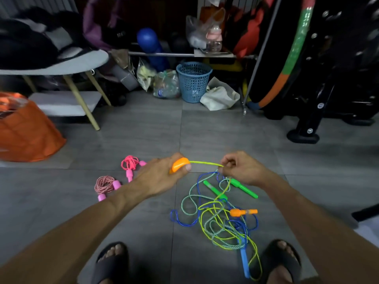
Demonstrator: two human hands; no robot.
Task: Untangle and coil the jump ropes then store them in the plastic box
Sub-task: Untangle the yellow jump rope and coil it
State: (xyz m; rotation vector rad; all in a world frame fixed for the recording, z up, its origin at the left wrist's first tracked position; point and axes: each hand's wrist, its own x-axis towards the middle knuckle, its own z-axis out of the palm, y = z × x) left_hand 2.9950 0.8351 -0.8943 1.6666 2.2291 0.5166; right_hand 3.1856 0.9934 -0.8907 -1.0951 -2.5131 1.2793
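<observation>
My left hand [162,177] grips an orange handle [179,163] of the yellow-green jump rope [205,162]. That rope runs taut to my right hand [242,168], which pinches it. Below lies a tangle [223,218] of yellow-green, blue and green-white ropes on the floor, with two green handles [244,188], a second orange handle [243,212] and a blue handle [245,261]. Left of my hands sit a coiled pink rope [131,163] and a coiled red-white rope [105,185] with pink handles. No plastic box shows.
An orange bag [26,132] stands at the left. A chair [61,66] with wooden legs is behind it. A blue mesh basket [193,80], plastic bags and black exercise equipment [328,89] line the back. My sandalled feet [111,261] flank the tangle.
</observation>
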